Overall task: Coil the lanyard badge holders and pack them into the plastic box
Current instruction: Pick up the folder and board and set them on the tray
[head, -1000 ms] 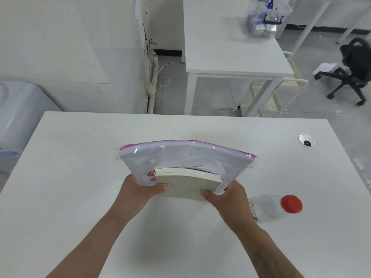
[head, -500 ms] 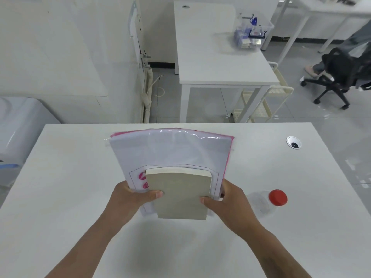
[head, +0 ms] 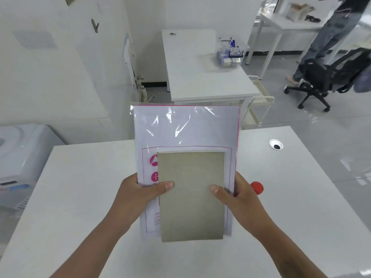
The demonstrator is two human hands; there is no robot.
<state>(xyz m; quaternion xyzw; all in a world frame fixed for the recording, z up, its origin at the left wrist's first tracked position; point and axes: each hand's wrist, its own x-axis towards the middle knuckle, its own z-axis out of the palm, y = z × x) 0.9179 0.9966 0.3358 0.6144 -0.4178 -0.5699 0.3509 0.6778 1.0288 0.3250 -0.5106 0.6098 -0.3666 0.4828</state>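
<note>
— Hands first: what are they doing?
— Left hand [head: 138,192] and right hand [head: 239,194] each clasp a side of a stack held upright above the white desk [head: 80,197], thumbs pressed on the front, fingers hidden behind.
— What is in the stack?
— In front, a plain grey-green book [head: 191,195]. Behind it, touching, a taller clear plastic bag [head: 184,129] with a pink edge, white sheets inside and pink marks beside the book.
— Anything else on the desk?
— A red bottle cap [head: 257,187] peeks out just beyond the right hand, and a round cable hole [head: 276,145] sits toward the far right corner.
— And the plastic box?
— Well apart, on the far table [head: 192,77]: a clear plastic box [head: 230,53], lid off, holding blue and dark items too small to identify. I cannot tell whether they are lanyards.
— Beyond that?
— A black office chair [head: 321,81] and a person's legs [head: 321,43] at right.
</note>
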